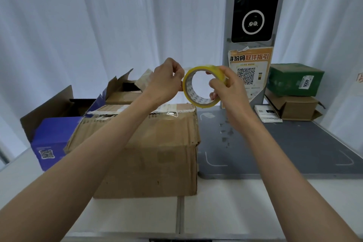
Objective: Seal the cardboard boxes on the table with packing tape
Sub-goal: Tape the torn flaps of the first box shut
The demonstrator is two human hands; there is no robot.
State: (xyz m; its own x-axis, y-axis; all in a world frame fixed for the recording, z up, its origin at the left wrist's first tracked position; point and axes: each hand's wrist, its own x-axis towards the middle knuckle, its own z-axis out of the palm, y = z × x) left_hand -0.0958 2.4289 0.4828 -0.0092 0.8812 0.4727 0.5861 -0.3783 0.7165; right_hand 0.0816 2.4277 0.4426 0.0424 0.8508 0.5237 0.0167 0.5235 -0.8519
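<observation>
A big cardboard box (145, 149) sat closed on the white table (225, 206), nearest the person. Above its far edge, the right hand (225, 86) gripped a yellow tape roll (202, 86), while the left hand (167, 80) pinched the loose tape end. Behind stood an open blue box (53, 139).

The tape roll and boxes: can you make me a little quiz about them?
1. True or false: the tape roll lies on the table.
2. Which hand pinches the tape's loose end: A) left hand B) right hand?
3. What colour is the box stacked at the far right?

Key: 1 false, both hands hold it above the big cardboard box. 2 A. 3 green.
</observation>
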